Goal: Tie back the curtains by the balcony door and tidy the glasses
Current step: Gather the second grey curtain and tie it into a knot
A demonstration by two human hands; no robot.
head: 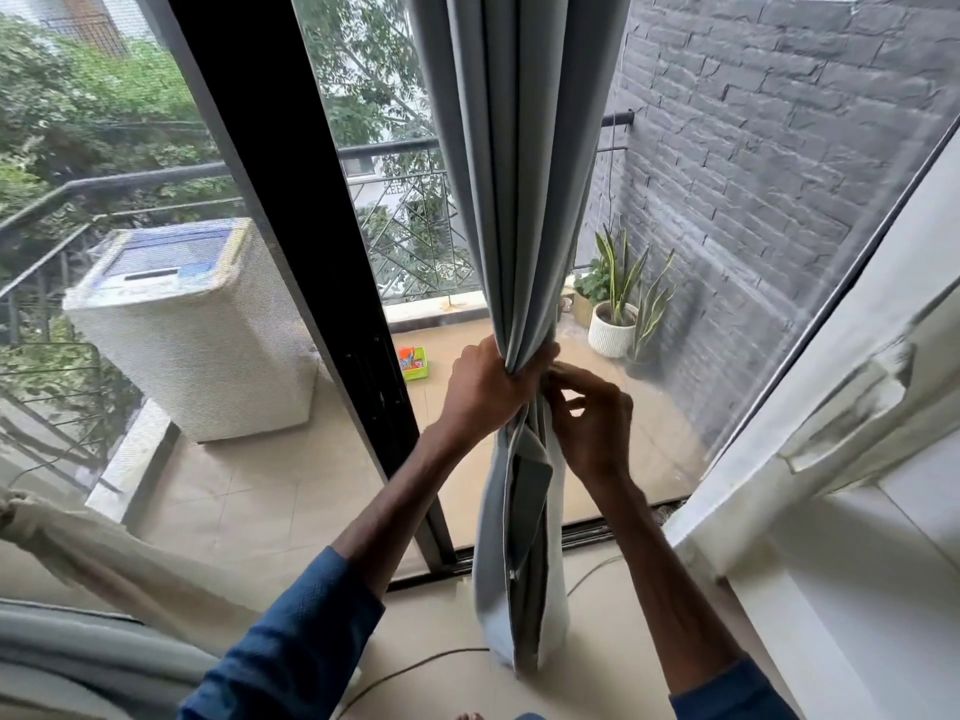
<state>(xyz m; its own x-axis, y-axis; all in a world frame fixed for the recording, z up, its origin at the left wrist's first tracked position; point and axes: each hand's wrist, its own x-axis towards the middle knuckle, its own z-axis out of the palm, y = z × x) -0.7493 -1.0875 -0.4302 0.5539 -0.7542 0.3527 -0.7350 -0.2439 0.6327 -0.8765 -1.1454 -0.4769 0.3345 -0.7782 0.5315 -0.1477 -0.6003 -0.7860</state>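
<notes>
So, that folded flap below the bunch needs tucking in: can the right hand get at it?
Probably yes. The right hand is beside the curtain, close above the flap, nothing between; the left hand holds the curtain gathered.

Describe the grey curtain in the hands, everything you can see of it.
The grey curtain is thick, smooth cloth hanging in long vertical folds beside the dark door frame. The left hand grips it, bunching it into a narrow waist; the right hand touches the same gather, whether pinching cloth is unclear. Below, it flares loosely, a darker inner side showing, its hem at the tiled floor.
</notes>
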